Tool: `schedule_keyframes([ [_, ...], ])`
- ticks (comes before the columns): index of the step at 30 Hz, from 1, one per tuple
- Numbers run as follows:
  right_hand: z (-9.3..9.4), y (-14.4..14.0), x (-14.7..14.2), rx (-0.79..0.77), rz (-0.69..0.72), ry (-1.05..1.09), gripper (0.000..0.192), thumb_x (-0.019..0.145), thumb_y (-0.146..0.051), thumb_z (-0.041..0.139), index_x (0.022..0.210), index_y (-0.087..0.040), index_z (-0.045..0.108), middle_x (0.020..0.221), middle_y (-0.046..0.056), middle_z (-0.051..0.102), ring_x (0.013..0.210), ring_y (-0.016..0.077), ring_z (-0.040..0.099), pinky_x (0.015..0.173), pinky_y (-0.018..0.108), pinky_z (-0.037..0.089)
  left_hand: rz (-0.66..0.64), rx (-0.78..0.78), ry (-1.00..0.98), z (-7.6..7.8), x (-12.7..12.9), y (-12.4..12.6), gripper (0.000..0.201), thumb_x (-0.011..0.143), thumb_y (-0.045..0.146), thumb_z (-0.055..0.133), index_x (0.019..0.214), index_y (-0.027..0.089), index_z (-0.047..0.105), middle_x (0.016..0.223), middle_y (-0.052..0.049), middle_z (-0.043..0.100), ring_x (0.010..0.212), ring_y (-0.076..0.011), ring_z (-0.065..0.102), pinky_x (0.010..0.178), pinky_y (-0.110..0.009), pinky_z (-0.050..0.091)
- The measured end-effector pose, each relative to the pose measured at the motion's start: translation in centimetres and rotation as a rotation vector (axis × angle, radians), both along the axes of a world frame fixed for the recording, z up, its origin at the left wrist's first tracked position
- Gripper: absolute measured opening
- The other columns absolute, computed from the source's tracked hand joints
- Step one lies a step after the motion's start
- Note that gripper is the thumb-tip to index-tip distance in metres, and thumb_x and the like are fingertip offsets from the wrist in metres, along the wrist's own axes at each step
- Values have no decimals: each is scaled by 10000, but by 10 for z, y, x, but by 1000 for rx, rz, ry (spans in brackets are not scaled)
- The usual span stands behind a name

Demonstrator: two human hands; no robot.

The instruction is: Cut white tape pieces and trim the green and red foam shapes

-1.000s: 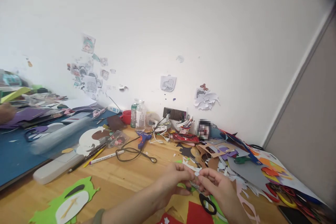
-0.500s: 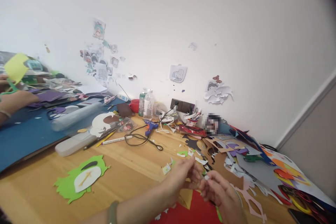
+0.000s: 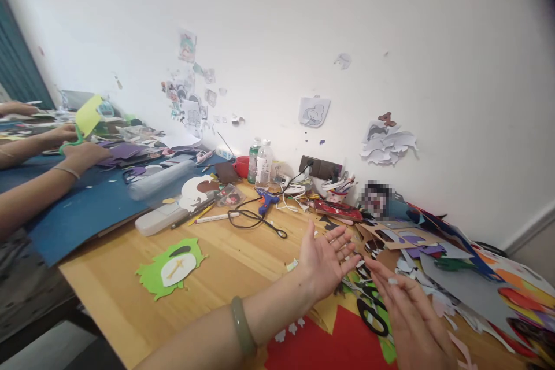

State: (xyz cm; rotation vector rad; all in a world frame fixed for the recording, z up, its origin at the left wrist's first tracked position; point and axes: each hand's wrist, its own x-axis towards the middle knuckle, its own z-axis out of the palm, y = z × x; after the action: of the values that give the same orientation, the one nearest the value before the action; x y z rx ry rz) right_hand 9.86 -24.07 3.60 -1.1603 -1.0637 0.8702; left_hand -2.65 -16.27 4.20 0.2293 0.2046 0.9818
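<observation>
Far left of frame: a co-worker's hands (image 3: 80, 153) work green scissors on a yellow sheet (image 3: 88, 114) over a blue mat (image 3: 82, 214); that person is cut off by the edge. Left of centre, a green cutout (image 3: 171, 267) lies on the wooden table (image 3: 234, 254). At centre back, two bottles (image 3: 260, 162) stand by the white wall; contents unclear. A cup (image 3: 337, 191) holds pens. Lower centre, left hand (image 3: 323, 260) is spread, palm up, holding nothing. Right hand (image 3: 410, 315) is flat, fingers extended, empty, directly above black scissors (image 3: 372, 313), possibly touching. Red sheet (image 3: 329, 347) is cut off below. Paper scraps (image 3: 437, 260) crowd the right.
</observation>
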Motion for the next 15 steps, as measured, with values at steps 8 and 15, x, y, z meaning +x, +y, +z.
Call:
schedule_keyframes([
  [8,-13,20,38,-18,-136,117,170,638,-330,631,775,-249,571,863,2,686,879,209,612,750,303,495,327,338,484,17,-34,21,214,732,349,524,822,161,570,751,-15,559,744,-103,542,779,-228,387],
  [15,-18,35,74,-21,-267,260,132,623,-248,631,738,-229,569,667,-32,655,597,100,619,524,160,508,416,463,892,1,-72,31,148,714,265,545,799,145,556,724,-7,566,646,-72,524,667,-204,401],
])
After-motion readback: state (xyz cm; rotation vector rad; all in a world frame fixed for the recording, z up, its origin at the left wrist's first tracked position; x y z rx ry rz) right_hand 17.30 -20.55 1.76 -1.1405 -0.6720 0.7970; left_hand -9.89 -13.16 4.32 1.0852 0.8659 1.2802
